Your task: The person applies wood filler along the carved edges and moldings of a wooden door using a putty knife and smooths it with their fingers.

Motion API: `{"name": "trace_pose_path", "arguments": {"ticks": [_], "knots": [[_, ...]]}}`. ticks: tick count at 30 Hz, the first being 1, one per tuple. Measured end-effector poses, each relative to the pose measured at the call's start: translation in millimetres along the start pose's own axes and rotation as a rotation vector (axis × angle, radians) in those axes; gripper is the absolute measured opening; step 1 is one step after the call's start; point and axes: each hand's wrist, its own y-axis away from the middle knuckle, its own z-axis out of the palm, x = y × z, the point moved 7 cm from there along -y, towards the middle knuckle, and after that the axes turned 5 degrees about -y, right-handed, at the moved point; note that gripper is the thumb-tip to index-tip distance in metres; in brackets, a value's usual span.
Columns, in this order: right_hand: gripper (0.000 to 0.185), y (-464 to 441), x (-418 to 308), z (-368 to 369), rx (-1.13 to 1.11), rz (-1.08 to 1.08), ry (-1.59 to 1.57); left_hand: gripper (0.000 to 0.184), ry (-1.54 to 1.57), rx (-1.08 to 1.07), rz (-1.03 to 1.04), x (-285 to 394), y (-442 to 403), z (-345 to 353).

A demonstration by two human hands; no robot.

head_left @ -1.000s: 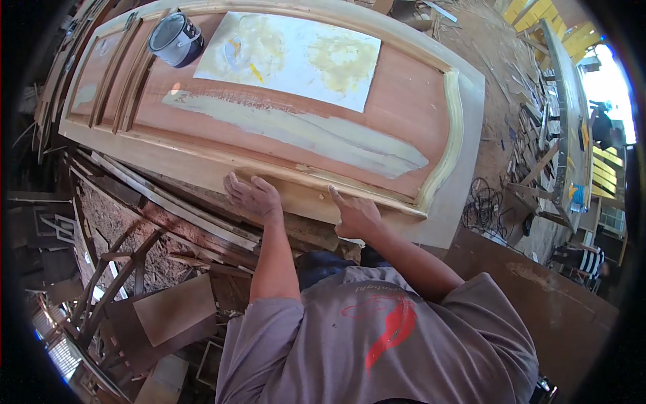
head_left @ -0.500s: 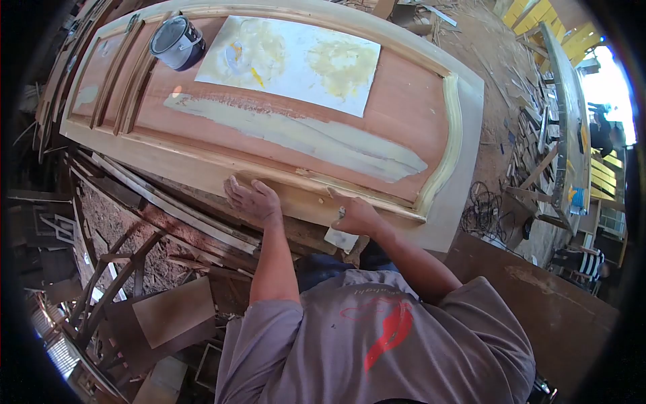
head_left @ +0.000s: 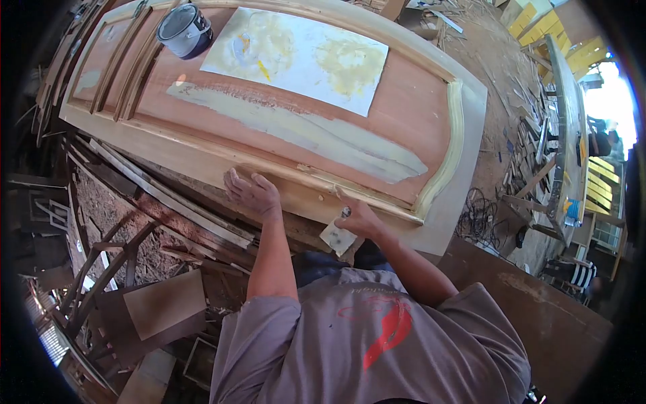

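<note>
A wooden panel door (head_left: pixel 296 195) lies flat in front of me, with a streak of pale putty (head_left: pixel 296 131) along its reddish panel. My left hand (head_left: pixel 254 192) is at the door's near edge, its fingers apart and nothing in it. To its right, my right hand (head_left: pixel 358 219) grips a putty knife (head_left: pixel 338 238) whose flat, pale, smeared blade points down towards me. The right index finger reaches out to the moulding along the near side. My fingers hide most of the knife's handle.
A paint can (head_left: pixel 184 31) stands on the door's far left part. Beside it lies a white board (head_left: pixel 296 57) with yellowish putty smears. Wood strips (head_left: pixel 175 192) and offcuts lie at left, a cable tangle (head_left: pixel 479 219) at right. A workbench (head_left: pixel 568 135) stands farther right.
The putty knife's blade has turned in my right hand and shows more of its smeared face. My left hand has hardly moved. The view has shifted slightly.
</note>
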Motion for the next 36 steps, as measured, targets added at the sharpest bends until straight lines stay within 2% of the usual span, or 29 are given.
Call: {"name": "trace_pose_path", "arguments": {"ticks": [5, 8, 11, 17, 20, 23, 26, 32, 36], "knots": [[0.089, 0, -19, 11, -0.262, 0.145, -0.076, 0.057, 0.067, 0.034, -0.027, -4, 3, 8], [0.087, 16, -34, 2, -0.176, 0.109, 0.021, 0.056, 0.031, 0.039, -0.016, -7, 2, 12], [0.090, 15, -12, -8, 0.057, -0.061, 0.190, 0.056, 0.017, 0.008, -0.024, -4, 2, 2], [0.095, 11, -15, -10, 0.111, -0.129, 0.297, 0.056, 0.031, 0.060, -0.011, -6, 1, 5], [0.097, 14, -20, -5, 0.052, -0.107, 0.371, 0.056, 0.044, 0.067, -0.005, -6, 2, 6], [0.103, 25, -36, 2, -0.071, 0.017, 0.575, 0.057, 0.056, 0.050, -0.015, -5, 0, 4], [0.109, 24, -28, 14, -0.004, -0.038, 0.688, 0.057, 0.048, 0.032, -0.027, -5, 0, 1], [0.111, 19, -26, 34, 0.015, 0.040, 0.848, 0.057, 0.056, 0.026, -0.034, -6, 1, -1], [0.113, 14, -34, 46, -0.003, 0.106, 0.824, 0.056, 0.038, 0.025, -0.037, -7, 1, -1]]}}
